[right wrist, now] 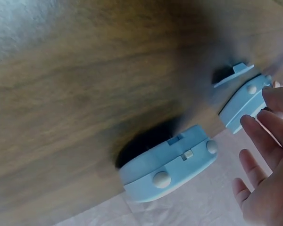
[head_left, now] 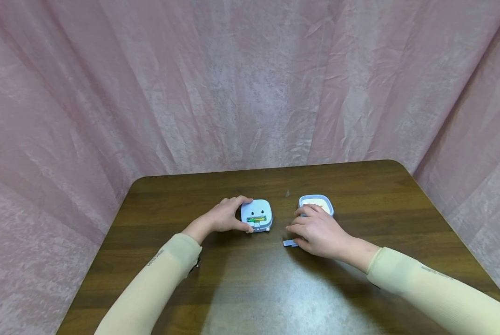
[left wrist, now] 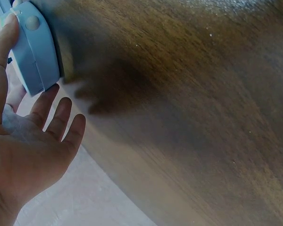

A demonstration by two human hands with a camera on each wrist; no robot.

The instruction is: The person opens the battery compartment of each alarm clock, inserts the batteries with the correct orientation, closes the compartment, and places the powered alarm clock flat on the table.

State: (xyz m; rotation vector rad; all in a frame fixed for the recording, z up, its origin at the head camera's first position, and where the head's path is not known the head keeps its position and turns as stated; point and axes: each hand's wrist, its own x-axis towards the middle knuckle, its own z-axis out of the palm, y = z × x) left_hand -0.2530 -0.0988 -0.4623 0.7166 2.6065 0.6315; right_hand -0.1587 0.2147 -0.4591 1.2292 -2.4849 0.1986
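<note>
My left hand (head_left: 225,216) grips a light-blue rounded-square device (head_left: 257,206) between thumb and index finger. Its uncovered compartment shows green-and-yellow batteries (head_left: 256,219). In the left wrist view, the thumb presses the device's side (left wrist: 35,59), while the other fingers spread away. A small blue battery cover (head_left: 289,243) lies on the table beside my right hand (head_left: 319,232), which partly hides it in the head view. The right fingers are loosely bent and hold nothing. Beyond them sits a second blue device (head_left: 327,204) with a white face, partly hidden; its round feet show in the right wrist view.
Everything lies on a dark brown wooden table (head_left: 250,288) with rounded far corners. Pink curtains (head_left: 250,93) hang behind its far edge and at both sides. Glare brightens the near middle of the tabletop.
</note>
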